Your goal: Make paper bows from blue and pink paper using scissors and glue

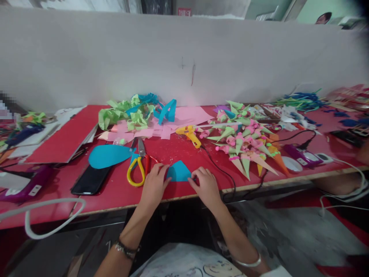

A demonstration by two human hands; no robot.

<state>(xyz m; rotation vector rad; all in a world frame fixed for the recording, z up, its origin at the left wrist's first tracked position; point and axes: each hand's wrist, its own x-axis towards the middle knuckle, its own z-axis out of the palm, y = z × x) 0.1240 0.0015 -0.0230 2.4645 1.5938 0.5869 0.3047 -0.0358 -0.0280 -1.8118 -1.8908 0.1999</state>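
Observation:
A blue piece of paper point(179, 172) with a pointed top lies at the front of the red table, between my two hands. My left hand point(156, 180) pinches its left edge, and my right hand point(206, 186) pinches its lower right corner. Just left of my left hand lie scissors with yellow handles point(136, 171), their blades partly open. Red-handled pliers or a similar tool point(147, 163) lie partly hidden beside them. Farther left, a larger teardrop-shaped blue paper point(108, 156) overlaps a black phone point(89, 181).
A yellow glue gun point(190, 134) lies beyond the paper, its cord running off the front edge. Finished paper cones point(242, 144) are heaped to the right. Green and blue scraps point(131, 111) pile at the back. Purple power strips point(302, 156) and a white cable point(54, 202) flank the workspace.

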